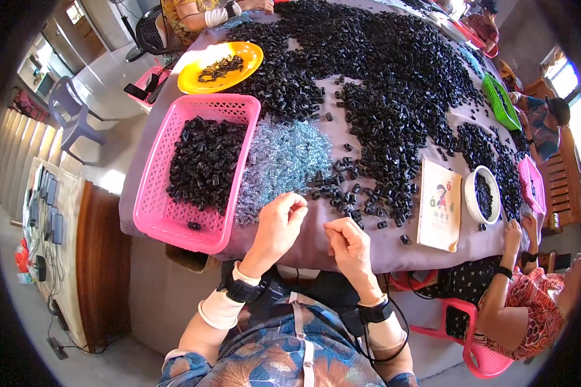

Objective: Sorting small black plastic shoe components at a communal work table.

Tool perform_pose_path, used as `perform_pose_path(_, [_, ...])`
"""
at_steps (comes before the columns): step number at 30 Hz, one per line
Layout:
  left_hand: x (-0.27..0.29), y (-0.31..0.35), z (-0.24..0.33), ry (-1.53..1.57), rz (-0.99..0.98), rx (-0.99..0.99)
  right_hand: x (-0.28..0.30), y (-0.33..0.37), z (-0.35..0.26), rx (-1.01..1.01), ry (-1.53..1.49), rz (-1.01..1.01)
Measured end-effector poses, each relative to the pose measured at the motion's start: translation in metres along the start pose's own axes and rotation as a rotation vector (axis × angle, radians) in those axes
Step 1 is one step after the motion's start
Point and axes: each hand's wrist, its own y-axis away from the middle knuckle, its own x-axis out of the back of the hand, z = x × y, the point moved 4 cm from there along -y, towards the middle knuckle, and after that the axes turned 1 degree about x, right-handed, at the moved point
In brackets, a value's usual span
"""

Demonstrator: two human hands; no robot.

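Note:
My left hand is raised over the near table edge, at the front of a heap of small clear, bluish plastic pieces. Its fingers are curled together, and anything between them is too small to make out. Close by on the right, my right hand is also closed, thumb against the bent fingers; its contents are hidden. Small black plastic parts lie thickly over the table, some just beyond my hands. To the left, a pink basket holds a pile of similar black parts.
A yellow plate with some black bits stands behind the basket. A booklet and a white round bowl lie to the right. Other people sit around the table, one at the near right on a pink chair.

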Motion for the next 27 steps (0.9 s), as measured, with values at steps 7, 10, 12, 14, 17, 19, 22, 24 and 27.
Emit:
perform_pose_path(7, [-0.010, -0.019, 0.003, -0.504, 0.089, -0.043, 0.005, 0.013, 0.002, -0.170, -0.025, 0.025])
perform_pose_path(10, [-0.012, -0.017, -0.001, -0.501, 0.068, -0.047, 0.003, 0.012, 0.008, -0.036, 0.080, 0.042])
perform_pose_path(12, [-0.013, -0.015, -0.003, -0.498, 0.085, -0.059, 0.003, 0.011, 0.006, -0.026, 0.090, 0.046])
perform_pose_path(14, [-0.014, -0.014, -0.006, -0.494, 0.106, -0.070, 0.002, 0.011, 0.006, -0.015, 0.101, 0.046])
perform_pose_path(17, [-0.013, -0.011, -0.007, -0.532, 0.134, -0.102, 0.001, 0.011, 0.005, 0.036, 0.141, 0.053])
perform_pose_path(19, [-0.015, -0.011, -0.003, -0.568, 0.101, -0.132, 0.002, 0.010, -0.001, 0.042, 0.159, 0.067])
perform_pose_path(22, [-0.012, -0.013, -0.004, -0.576, 0.063, -0.119, 0.000, 0.010, 0.002, 0.040, 0.168, 0.075])
perform_pose_path(24, [-0.008, -0.011, -0.002, -0.512, 0.102, -0.131, 0.000, 0.011, 0.002, 0.044, 0.183, 0.074])
perform_pose_path(27, [-0.002, -0.008, -0.003, -0.396, 0.169, -0.142, -0.002, 0.012, 0.000, 0.042, 0.206, 0.078])
